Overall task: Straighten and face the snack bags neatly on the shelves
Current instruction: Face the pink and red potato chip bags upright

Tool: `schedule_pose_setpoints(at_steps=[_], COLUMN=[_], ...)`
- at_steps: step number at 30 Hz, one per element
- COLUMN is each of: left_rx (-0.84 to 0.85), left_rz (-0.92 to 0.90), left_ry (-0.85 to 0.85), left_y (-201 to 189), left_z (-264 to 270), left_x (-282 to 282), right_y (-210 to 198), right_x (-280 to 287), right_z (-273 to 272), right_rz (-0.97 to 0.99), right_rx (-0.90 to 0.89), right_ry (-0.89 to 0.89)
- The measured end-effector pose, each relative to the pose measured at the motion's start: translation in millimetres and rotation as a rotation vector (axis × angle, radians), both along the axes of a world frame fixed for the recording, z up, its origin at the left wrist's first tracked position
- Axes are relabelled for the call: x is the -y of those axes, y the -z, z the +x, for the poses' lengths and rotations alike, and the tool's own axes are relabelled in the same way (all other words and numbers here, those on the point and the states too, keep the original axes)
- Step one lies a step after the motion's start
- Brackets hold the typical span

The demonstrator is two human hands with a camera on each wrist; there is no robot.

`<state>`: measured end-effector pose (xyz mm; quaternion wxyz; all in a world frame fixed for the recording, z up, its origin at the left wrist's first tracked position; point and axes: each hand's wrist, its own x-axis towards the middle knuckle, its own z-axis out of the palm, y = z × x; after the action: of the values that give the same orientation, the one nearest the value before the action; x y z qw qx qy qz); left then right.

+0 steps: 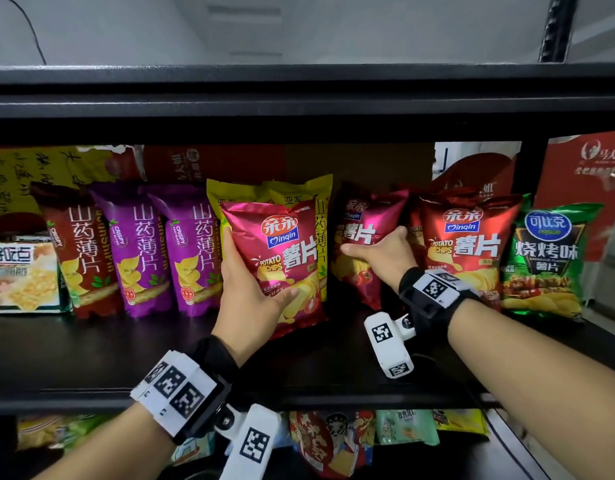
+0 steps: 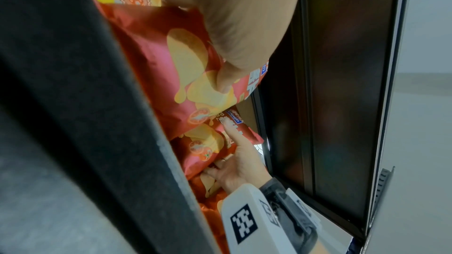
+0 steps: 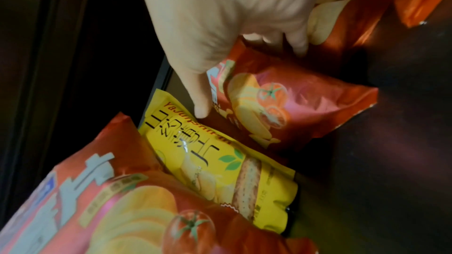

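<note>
At the centre of the head view the left hand (image 1: 250, 289) grips a red chip bag (image 1: 285, 261) upright on the shelf (image 1: 101, 355) before a yellow bag (image 1: 250, 192), while just right the right hand (image 1: 385, 254) clasps a tilted second red bag (image 1: 365, 216).

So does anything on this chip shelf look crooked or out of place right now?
Yes. The red tomato chip bag in the left hand sits forward of the row, tilted, covering the yellow bags. The bag gripped by the right hand leans left, turned partly sideways.
</note>
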<state>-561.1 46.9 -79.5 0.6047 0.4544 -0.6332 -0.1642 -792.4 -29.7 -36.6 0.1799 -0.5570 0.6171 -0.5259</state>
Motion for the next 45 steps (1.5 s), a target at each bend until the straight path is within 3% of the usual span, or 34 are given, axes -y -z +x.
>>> schedule_pose_setpoints(at_steps=[2, 5, 9, 13, 16, 19, 24, 31, 39, 45], left_rx=[-0.007, -0.010, 0.010, 0.043, 0.060, 0.095, -0.051, -0.518, -0.587, -0.544], left_rz=[-0.002, -0.008, -0.018, -0.237, -0.410, -0.466, -0.166, 0.136, 0.204, 0.239], left_ry=[-0.008, -0.013, -0.104, -0.213, -0.166, -0.038, 0.267, 0.668, 0.585, 0.525], left_y=[0, 0, -1, -12, -21, -22, -25, -51, -52, -46], left_z=[-2, -4, 0, -1, -15, -38, -80, -117, -124, -121], left_x=[-2, -6, -14, -30, -44, -55, -54, -30, -18, -14], right_y=[1, 0, 1, -3, -6, -6, -8, -23, -14, -8], right_x=[2, 3, -6, -37, -66, -96, -118, -114, -100, -97], right_z=[7, 16, 12, -6, -22, -36, -53, -44, -35, -36], right_rz=[0.013, 0.006, -0.043, -0.137, -0.137, -0.130, -0.059, -0.183, -0.230, -0.245], right_rx=[0.089, 0.183, 0.123, 0.099, 0.151, 0.240, 0.388, 0.518, 0.558, 0.530], right_ry=[-0.039, 0.058, 0.098, 0.069, -0.071, -0.312, -0.691, -0.533, -0.400, -0.412])
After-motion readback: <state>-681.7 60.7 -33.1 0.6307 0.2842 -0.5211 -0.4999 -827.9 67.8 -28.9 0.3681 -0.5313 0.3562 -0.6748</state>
